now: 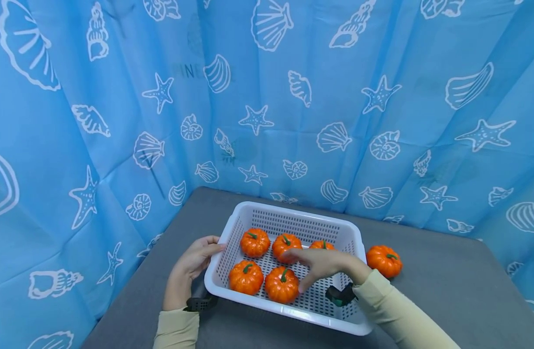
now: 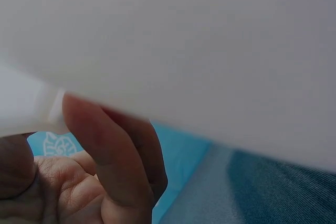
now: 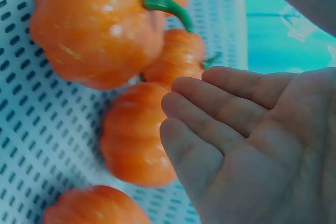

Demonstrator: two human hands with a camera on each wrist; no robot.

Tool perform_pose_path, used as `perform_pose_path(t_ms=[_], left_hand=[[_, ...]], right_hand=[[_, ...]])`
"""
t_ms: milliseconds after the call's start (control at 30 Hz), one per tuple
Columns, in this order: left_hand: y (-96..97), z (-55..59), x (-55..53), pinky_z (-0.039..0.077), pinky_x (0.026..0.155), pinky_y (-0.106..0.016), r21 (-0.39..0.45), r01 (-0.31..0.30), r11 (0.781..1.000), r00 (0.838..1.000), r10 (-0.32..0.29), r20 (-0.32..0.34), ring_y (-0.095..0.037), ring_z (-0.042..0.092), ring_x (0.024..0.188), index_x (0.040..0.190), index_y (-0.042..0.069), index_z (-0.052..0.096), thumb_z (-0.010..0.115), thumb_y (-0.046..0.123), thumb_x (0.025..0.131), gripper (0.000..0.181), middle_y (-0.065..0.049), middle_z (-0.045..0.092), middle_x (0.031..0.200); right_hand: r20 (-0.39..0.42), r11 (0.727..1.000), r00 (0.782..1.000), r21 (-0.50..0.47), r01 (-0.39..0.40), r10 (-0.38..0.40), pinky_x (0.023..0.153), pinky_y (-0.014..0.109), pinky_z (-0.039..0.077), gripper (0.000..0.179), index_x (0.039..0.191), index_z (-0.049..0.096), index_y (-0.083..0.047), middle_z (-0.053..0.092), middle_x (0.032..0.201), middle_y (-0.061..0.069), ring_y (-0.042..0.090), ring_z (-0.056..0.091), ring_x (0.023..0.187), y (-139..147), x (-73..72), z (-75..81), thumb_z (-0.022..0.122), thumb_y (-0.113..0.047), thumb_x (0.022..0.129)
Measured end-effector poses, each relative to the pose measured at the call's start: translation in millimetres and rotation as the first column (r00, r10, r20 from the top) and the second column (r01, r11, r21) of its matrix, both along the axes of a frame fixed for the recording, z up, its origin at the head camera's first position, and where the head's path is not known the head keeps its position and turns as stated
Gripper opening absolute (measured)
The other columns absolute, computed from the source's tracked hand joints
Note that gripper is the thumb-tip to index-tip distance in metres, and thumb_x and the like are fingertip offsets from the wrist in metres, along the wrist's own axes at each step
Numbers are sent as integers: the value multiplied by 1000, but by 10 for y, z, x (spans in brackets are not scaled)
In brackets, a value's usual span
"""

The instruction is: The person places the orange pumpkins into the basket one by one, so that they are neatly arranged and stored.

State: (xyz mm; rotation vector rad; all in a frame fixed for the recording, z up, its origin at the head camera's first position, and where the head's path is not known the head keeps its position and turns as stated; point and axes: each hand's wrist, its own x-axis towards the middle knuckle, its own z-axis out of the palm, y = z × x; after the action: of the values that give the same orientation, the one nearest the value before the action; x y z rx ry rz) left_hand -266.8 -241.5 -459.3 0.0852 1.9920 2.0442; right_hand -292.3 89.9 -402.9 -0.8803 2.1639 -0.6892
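Observation:
A white perforated plastic basket [image 1: 293, 314] holds several small orange pumpkins with green stems. At its left side my left hand [image 1: 199, 257] grips the rim, thumb on top; in the left wrist view the curled fingers [image 2: 113, 156] come up under the basket's pale wall [image 2: 184, 51]. My right hand [image 1: 322, 263] hovers inside the basket with nothing in it, its fingers extended above the pumpkins. The thumb is close to the front pumpkin [image 1: 282, 285], and the fingertips overlap the back middle pumpkin [image 1: 286, 246]. A back right pumpkin [image 1: 321, 245] is partly hidden behind that hand.
Another pumpkin [image 1: 384, 261] sits outside the basket, by its right wall, on the grey table [image 1: 441, 286]. Two more pumpkins lie in the basket's left part, one at the back [image 1: 255, 242]. A blue shell-print curtain [image 1: 267, 135] hangs behind the table.

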Motion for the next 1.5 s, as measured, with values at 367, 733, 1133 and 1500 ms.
perform_pose_path(t_ms=[367,733,1133,1500], left_hand=[[-1,-45,-18,52,74,-43,-6,-18,1000,1000,18,2,-28,65,86,114,-8,46,59,23,86,44,-27,56,112],[-4,-36,-26,52,74,-44,-15,-25,1000,1000,25,5,-29,64,87,114,-8,45,60,23,85,45,-26,57,109],[-5,-48,-30,53,73,-43,-34,-36,999,999,37,10,-27,65,84,113,-7,46,60,24,85,43,-22,60,107],[3,-48,-26,53,74,-43,-39,-22,999,1000,23,5,-27,65,85,114,-7,46,59,25,86,45,-24,59,108]], right_hand=[[11,974,995,-203,102,-102,103,54,27,76,138,29,-8,32,142,15,35,28,130,389,-65,278,69,-30,77],[-139,875,940,-429,227,-312,102,52,25,63,136,30,-2,34,139,20,38,32,128,827,-42,290,62,-16,83],[-190,737,760,-471,485,-622,97,57,29,65,140,21,-5,27,142,20,40,28,128,1369,37,137,56,-21,88],[-216,541,515,-545,641,-829,111,42,10,82,144,5,-15,9,150,16,34,11,136,1903,-90,-598,59,-33,85]])
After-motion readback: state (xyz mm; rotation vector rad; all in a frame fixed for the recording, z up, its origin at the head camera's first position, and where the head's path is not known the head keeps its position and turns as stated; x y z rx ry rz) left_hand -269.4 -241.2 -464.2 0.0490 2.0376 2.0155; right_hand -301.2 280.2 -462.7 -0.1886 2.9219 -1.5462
